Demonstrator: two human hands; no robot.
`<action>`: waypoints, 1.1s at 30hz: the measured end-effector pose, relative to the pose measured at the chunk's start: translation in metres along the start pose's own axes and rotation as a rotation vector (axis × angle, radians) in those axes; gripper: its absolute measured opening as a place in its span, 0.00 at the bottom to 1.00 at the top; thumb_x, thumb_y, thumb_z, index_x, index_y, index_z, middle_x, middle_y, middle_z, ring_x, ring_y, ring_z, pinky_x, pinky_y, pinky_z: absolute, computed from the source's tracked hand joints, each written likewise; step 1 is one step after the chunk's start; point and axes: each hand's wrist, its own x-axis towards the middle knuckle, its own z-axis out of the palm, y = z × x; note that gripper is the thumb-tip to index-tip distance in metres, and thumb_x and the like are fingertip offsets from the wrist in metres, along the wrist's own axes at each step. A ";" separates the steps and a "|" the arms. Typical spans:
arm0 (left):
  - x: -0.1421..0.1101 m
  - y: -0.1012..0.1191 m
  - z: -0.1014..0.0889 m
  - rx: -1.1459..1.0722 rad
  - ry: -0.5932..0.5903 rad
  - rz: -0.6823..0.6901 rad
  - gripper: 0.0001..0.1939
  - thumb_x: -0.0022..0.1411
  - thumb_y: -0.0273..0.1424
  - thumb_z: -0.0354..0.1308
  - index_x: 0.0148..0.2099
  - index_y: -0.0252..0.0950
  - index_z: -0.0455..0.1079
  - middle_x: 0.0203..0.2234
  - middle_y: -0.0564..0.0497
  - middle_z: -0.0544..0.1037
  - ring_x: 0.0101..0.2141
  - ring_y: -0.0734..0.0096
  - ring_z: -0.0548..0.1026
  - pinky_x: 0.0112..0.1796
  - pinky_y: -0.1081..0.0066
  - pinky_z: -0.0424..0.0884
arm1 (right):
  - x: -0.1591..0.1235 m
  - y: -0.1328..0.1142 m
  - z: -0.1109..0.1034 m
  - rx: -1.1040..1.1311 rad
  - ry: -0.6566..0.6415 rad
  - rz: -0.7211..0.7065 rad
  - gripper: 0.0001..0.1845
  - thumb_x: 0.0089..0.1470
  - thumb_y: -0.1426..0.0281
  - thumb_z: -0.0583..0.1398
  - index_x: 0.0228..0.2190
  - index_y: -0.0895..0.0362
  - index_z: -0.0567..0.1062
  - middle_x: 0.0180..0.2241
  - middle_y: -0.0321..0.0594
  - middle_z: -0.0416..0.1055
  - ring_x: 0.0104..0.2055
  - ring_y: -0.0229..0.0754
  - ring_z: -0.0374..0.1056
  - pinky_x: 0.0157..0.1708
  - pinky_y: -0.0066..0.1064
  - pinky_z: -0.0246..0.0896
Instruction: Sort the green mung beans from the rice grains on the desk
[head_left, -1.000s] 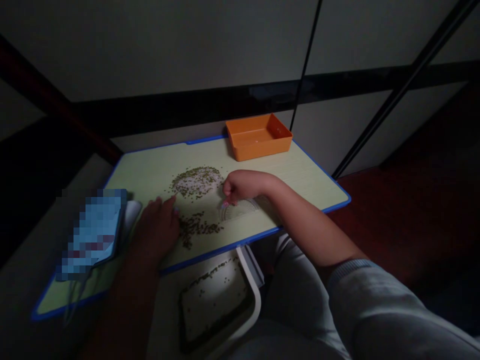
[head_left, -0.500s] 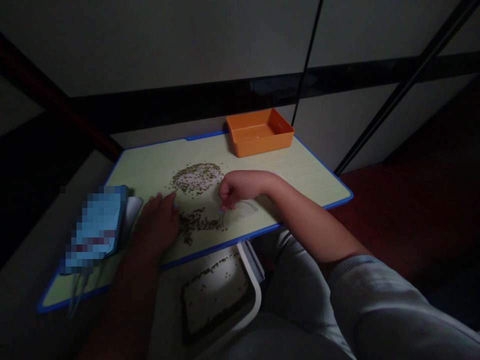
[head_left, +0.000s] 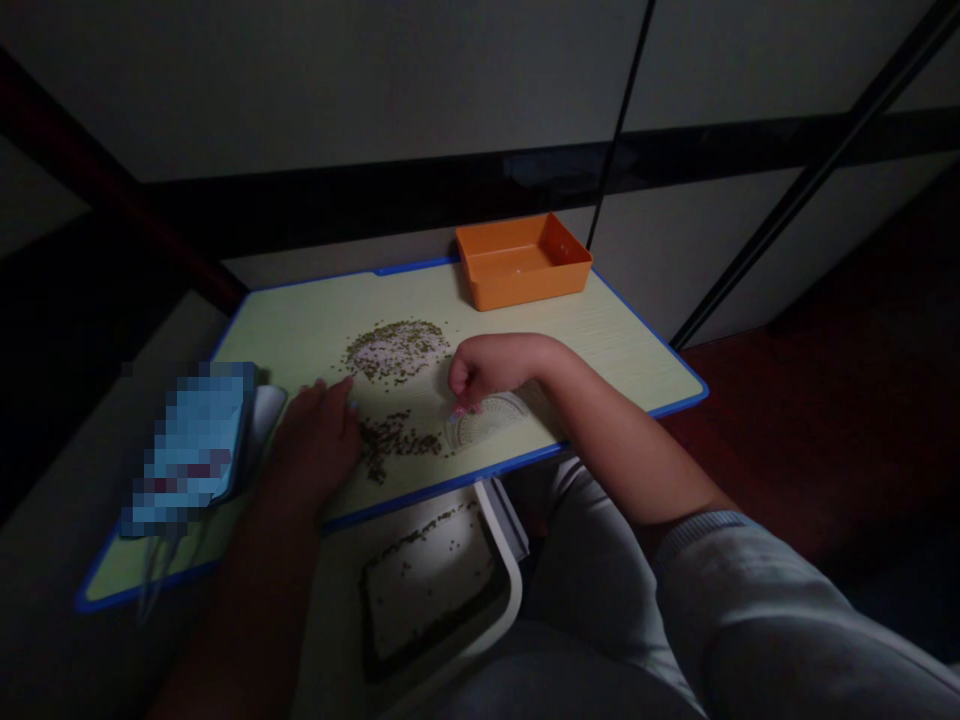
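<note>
– Who holds what, in low light at the yellow tabletop (head_left: 615, 350)?

– The fingers of my right hand (head_left: 491, 365) are curled tight, their tips pinched on a clear protractor (head_left: 491, 420) near its left end. It sits at the near side of the tabletop, straight edge towards me, just right of a loose patch of dark grains (head_left: 390, 438)

– And on the other flank?

– My left hand (head_left: 315, 440) lies back up at the patch's left fringe, fingers loosely spread and grasping nothing. Whether it touches the outermost grains, I cannot tell

– How is such a grip best worked?

– Lightly and low, in my judgement: thin plastic would likely bend under a hard press, and a tilted rim could let small grains slip beneath. A short, level movement should scatter fewer than a flick

– What nearby calls for care?

– The larger pile (head_left: 397, 350), pale in the middle with greenish bits, lies just beyond, so a wide swing of my wrist might mix the two. A pale tray (head_left: 516, 585) with dark specks sits below the near edge, where strays could drop; the orange bin (head_left: 529, 288) stands at the far edge, well apart from both hands
</note>
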 end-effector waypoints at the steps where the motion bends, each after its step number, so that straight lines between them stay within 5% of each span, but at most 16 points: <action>1: 0.000 0.000 0.000 -0.003 0.002 -0.001 0.33 0.74 0.34 0.38 0.72 0.21 0.64 0.71 0.25 0.67 0.73 0.41 0.63 0.72 0.47 0.59 | 0.000 0.000 0.000 -0.003 0.002 0.000 0.13 0.54 0.78 0.69 0.19 0.59 0.78 0.18 0.29 0.71 0.24 0.33 0.62 0.32 0.28 0.54; 33: -0.001 -0.005 0.007 -0.027 0.044 0.005 0.32 0.74 0.36 0.39 0.72 0.26 0.65 0.71 0.29 0.69 0.73 0.44 0.64 0.72 0.45 0.61 | -0.001 -0.007 0.003 -0.059 0.008 -0.004 0.16 0.58 0.73 0.69 0.19 0.59 0.77 0.18 0.31 0.71 0.25 0.34 0.61 0.34 0.29 0.55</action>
